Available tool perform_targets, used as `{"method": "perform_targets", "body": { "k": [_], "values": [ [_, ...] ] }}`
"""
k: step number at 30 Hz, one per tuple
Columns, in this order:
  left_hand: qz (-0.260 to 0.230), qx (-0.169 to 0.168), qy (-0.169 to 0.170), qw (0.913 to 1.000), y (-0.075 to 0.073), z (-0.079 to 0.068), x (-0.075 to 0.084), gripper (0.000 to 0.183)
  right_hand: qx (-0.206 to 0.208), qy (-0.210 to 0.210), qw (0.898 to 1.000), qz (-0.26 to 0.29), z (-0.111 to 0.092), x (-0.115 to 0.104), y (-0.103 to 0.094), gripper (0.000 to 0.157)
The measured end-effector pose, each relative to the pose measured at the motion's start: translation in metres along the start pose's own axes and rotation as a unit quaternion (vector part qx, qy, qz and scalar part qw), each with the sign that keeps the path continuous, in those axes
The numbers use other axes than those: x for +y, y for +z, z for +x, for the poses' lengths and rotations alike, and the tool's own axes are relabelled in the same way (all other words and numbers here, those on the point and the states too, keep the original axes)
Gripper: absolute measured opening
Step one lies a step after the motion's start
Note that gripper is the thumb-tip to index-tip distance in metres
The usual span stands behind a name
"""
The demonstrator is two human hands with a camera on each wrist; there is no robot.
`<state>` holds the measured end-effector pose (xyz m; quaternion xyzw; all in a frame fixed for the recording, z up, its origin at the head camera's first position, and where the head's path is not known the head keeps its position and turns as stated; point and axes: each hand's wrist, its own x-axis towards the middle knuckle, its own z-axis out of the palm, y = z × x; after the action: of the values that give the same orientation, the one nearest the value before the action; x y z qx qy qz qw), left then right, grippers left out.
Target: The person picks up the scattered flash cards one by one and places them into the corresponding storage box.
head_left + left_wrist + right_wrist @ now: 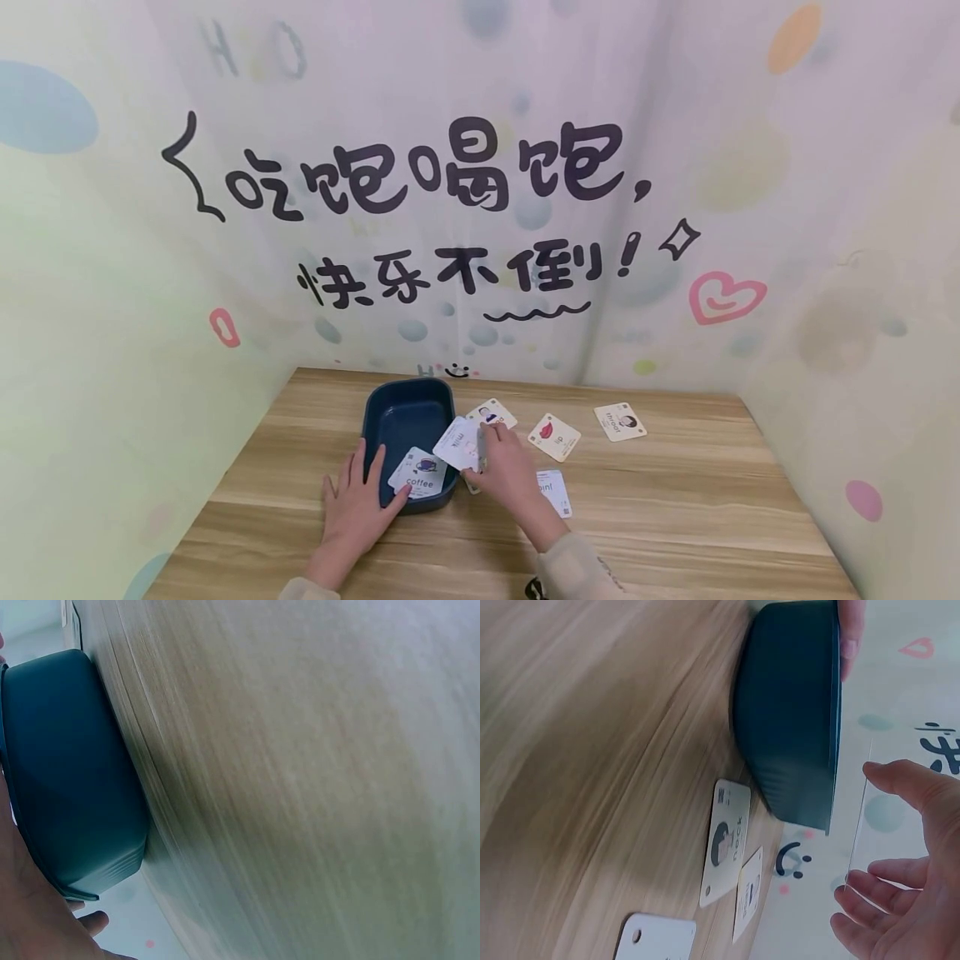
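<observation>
We judge that the milk card (pixel 453 443), pinched in the right grip (pixel 506 471) just above the tray (pixel 405 408) near the table's (pixel 675 500) far left corner, could snag the rim if dipped early, the left grip (pixel 356 504) resting fingers-spread.

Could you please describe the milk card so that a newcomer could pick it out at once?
On the wooden table stands a dark blue tray. By its right rim in the head view, the right hand holds a white card up. It reads "milk", unlike the coffee card inside the tray.
</observation>
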<state>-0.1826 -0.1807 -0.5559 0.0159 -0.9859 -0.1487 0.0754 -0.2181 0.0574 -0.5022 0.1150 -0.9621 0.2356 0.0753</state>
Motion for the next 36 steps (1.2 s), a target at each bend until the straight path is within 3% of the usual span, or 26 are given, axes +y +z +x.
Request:
{"method": "perform_targets", "body": {
  "k": [5,14,24,36],
  "values": [
    [0.000,-0.001,-0.001,1.0000,-0.001,-0.001,0.000,0.084,-0.014,-0.012,1.000,0.015,0.000,-0.007,0.007,0.080],
    [0.001,-0.001,0.000,1.0000,0.000,0.000,0.000,0.084,-0.007,-0.058,0.998,-0.005,0.002,-0.012,0.017,0.079],
    [-0.002,0.003,0.003,1.0000,-0.001,0.000,-0.001,0.084,-0.043,-0.061,0.997,-0.031,0.001,-0.020,0.016,0.076],
    [-0.001,0.010,0.007,0.9999,-0.001,-0.001,0.000,0.084,-0.050,-0.080,0.995,-0.039,-0.001,-0.023,0.023,0.074]
  ]
}}
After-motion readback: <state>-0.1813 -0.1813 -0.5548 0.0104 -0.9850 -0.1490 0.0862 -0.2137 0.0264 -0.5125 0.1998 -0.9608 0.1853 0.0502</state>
